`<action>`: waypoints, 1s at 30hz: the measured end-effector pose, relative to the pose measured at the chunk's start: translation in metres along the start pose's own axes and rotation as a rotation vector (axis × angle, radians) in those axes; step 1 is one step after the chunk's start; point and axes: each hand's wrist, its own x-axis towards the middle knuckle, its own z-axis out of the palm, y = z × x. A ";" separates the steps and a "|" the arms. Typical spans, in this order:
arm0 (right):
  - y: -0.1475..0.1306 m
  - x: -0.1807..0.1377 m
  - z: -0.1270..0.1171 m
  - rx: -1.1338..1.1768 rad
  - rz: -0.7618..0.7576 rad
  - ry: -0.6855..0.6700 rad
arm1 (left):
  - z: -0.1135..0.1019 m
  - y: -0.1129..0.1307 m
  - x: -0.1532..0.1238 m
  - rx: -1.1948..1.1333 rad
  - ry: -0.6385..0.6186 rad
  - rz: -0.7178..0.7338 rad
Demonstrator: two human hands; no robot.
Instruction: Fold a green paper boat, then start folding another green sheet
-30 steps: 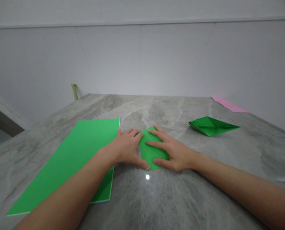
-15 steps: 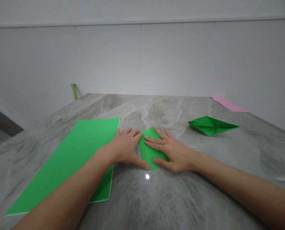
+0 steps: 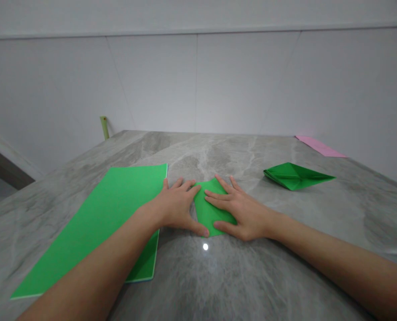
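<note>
Both hands are resting on a grey marble table [image 3: 218, 154], and they are lying almost flat, with the fingers spread wide. The left hand [image 3: 176, 208] is pressing lightly against the left side of a small folded green paper [image 3: 209, 213], and its thumb and index fingertips are touching the paper's edge. The right hand [image 3: 241, 215] is lying partly on top of the same paper, with its fingers stretching over the right half. Neither hand is closing around the paper or lifting it; they are only holding it down against the table. The paper is lying flat between the two hands, near the table's middle.

To the left, a large green sheet [image 3: 120, 196] is lying flat, and the left forearm [image 3: 101, 254] is crossing over it. The left hand is just beside this sheet's right edge. Farther right, a folded green paper boat shape [image 3: 296, 176] is sitting apart from the hands. Near the far right corner, a pink paper strip [image 3: 320, 146] is lying along the white wall [image 3: 198, 80].
</note>
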 end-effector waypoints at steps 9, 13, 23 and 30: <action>-0.001 0.000 0.000 -0.006 -0.001 -0.004 | 0.000 -0.004 0.004 -0.027 -0.082 0.081; 0.000 0.000 0.001 0.003 -0.002 0.005 | -0.002 -0.002 0.004 -0.032 -0.086 0.129; 0.001 0.000 0.000 0.007 -0.006 -0.002 | 0.000 0.006 0.004 -0.043 -0.085 0.087; -0.002 0.000 -0.001 -0.029 0.016 0.019 | -0.002 0.005 0.004 -0.056 -0.097 0.072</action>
